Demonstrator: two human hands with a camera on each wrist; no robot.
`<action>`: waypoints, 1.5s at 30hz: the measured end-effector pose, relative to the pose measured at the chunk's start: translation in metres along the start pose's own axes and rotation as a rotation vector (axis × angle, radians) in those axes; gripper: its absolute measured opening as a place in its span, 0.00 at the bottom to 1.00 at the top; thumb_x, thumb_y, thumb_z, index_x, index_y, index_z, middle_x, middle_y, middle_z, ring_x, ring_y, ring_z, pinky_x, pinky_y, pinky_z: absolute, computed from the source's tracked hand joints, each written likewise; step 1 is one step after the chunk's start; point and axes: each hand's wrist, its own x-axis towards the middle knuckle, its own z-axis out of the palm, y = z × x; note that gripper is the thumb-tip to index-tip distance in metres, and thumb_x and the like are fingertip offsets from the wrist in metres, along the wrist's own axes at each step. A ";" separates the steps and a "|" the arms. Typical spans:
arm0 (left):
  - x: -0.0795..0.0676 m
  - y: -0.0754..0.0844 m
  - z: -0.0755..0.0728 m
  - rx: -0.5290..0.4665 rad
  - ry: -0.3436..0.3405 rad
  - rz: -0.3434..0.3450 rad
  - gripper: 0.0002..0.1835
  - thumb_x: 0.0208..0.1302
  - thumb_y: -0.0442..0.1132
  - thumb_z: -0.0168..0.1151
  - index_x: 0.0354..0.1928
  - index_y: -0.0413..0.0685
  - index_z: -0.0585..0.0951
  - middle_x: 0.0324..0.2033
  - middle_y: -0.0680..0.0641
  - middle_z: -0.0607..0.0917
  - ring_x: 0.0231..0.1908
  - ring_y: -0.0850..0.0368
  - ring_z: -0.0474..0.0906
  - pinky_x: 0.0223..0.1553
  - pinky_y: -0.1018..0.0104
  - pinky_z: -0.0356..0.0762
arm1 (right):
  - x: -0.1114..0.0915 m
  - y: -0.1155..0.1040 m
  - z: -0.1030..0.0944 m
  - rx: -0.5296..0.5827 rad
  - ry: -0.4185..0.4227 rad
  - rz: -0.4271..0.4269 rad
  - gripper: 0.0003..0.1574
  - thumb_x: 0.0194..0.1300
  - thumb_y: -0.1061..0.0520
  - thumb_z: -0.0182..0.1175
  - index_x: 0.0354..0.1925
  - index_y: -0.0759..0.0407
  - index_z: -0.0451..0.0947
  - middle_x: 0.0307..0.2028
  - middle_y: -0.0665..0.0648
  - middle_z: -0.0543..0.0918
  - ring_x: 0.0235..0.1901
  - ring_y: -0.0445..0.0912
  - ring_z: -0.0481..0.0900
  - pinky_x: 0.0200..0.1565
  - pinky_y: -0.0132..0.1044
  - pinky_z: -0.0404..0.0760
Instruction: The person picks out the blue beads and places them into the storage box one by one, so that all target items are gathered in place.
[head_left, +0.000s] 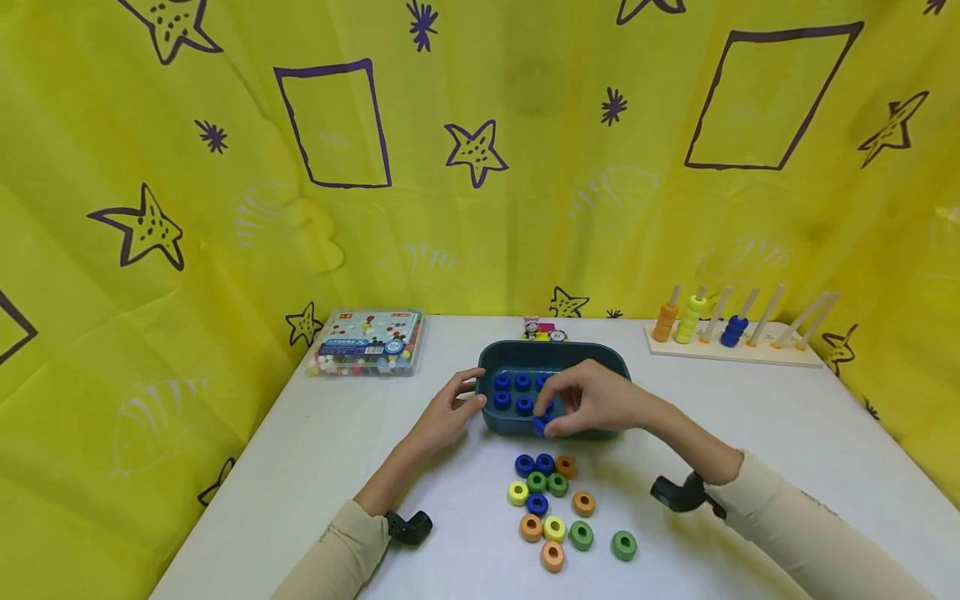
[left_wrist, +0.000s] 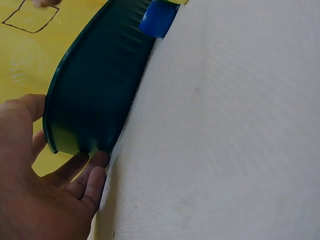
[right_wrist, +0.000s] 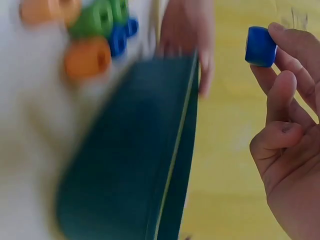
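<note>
My left hand (head_left: 445, 413) holds the left end of a dark teal plastic bin (head_left: 501, 423), one digit at its rim and other fingers lower on the end wall in the left wrist view. Between thumb and fingers, my right hand (head_left: 587, 397) pinches a blue ring bead (right_wrist: 261, 47), over the bin's near side. Several blue beads (head_left: 502, 399) lie inside in rows; the right hand hides part of the interior. On the table before the bin are loose beads: blue (head_left: 537, 503), green (head_left: 581, 535), yellow (head_left: 554, 528) and orange (head_left: 552, 556).
A wooden peg rack (head_left: 738, 353) at the back right bears orange, yellow and blue beads on some pegs. At the back left lies a clear plastic box (head_left: 369, 343) of small colourful pieces. A yellow patterned curtain (head_left: 480, 242) hangs behind the white table (head_left: 315, 467).
</note>
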 end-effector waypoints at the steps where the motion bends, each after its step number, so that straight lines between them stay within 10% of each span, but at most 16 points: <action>1: 0.000 0.000 0.000 0.001 0.004 0.000 0.25 0.66 0.51 0.55 0.65 0.66 0.65 0.61 0.48 0.69 0.54 0.50 0.72 0.53 0.52 0.70 | 0.001 0.007 -0.007 -0.010 0.023 0.034 0.11 0.53 0.44 0.68 0.36 0.42 0.81 0.24 0.43 0.78 0.20 0.39 0.71 0.21 0.31 0.71; 11: 0.000 -0.002 0.001 0.001 -0.004 0.005 0.26 0.66 0.52 0.54 0.65 0.64 0.65 0.61 0.46 0.69 0.54 0.47 0.72 0.53 0.50 0.69 | -0.002 0.083 -0.017 -0.007 0.035 0.241 0.12 0.52 0.46 0.70 0.34 0.48 0.82 0.28 0.45 0.81 0.19 0.42 0.71 0.22 0.32 0.70; 26: -0.003 0.001 0.003 0.004 -0.002 0.002 0.26 0.66 0.52 0.55 0.65 0.64 0.65 0.61 0.44 0.69 0.53 0.48 0.73 0.52 0.52 0.70 | 0.009 0.100 -0.005 -0.055 -0.159 0.225 0.08 0.51 0.54 0.71 0.33 0.48 0.83 0.32 0.44 0.82 0.21 0.39 0.74 0.26 0.33 0.76; 34: 0.002 -0.002 0.002 -0.007 0.002 0.010 0.27 0.65 0.52 0.55 0.65 0.61 0.65 0.60 0.47 0.70 0.53 0.50 0.73 0.52 0.53 0.70 | 0.007 0.089 -0.009 -0.096 -0.108 0.222 0.09 0.52 0.52 0.69 0.35 0.48 0.82 0.31 0.44 0.81 0.21 0.39 0.74 0.24 0.32 0.74; 45: -0.001 0.004 0.000 -0.008 -0.007 0.022 0.26 0.67 0.50 0.55 0.66 0.60 0.64 0.60 0.45 0.70 0.54 0.48 0.72 0.52 0.52 0.70 | -0.023 0.011 0.012 0.041 -0.042 0.046 0.11 0.56 0.52 0.68 0.39 0.45 0.82 0.30 0.45 0.82 0.23 0.39 0.73 0.23 0.32 0.74</action>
